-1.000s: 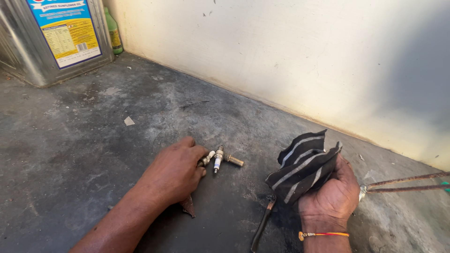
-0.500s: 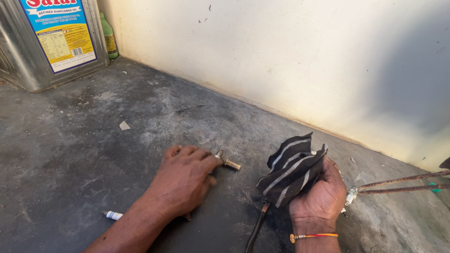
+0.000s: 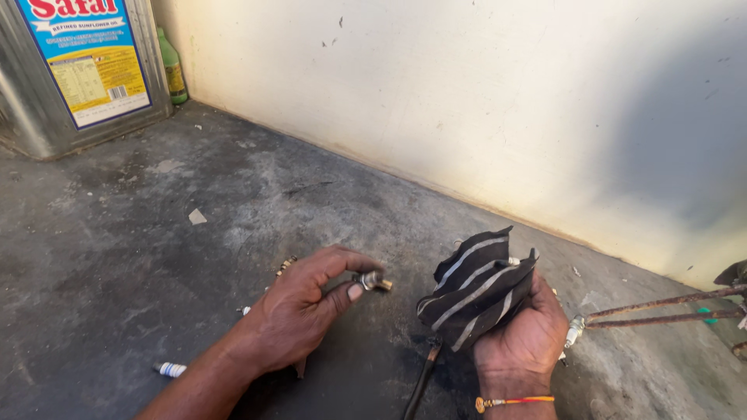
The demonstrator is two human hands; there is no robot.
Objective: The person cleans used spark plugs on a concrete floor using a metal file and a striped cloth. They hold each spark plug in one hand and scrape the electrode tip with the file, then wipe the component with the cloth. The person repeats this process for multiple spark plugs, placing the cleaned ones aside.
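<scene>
1. My left hand (image 3: 299, 311) sits low over the grey floor (image 3: 117, 257), thumb and forefinger pinching a small spark plug (image 3: 372, 281) at its metal end.
2. The spark plug lies nearly level, its long axis running left to right, with the free tip pointing right toward the cloth.
3. My right hand (image 3: 523, 342) is closed around a bunched black cloth with white stripes (image 3: 476, 285), fingers wrapped tight; the cloth stands up out of my fist.
4. Plug and cloth are near each other but apart.
5. Another spark plug (image 3: 168, 369) lies on the floor beside my left forearm, and a further one (image 3: 574, 330) sits just right of my right hand.
6. Two rusty rods (image 3: 669, 309) run off to the right.
7. A large metal tin (image 3: 74, 70) stands far left by the wall (image 3: 467, 93), a green bottle (image 3: 173, 68) beside it.
</scene>
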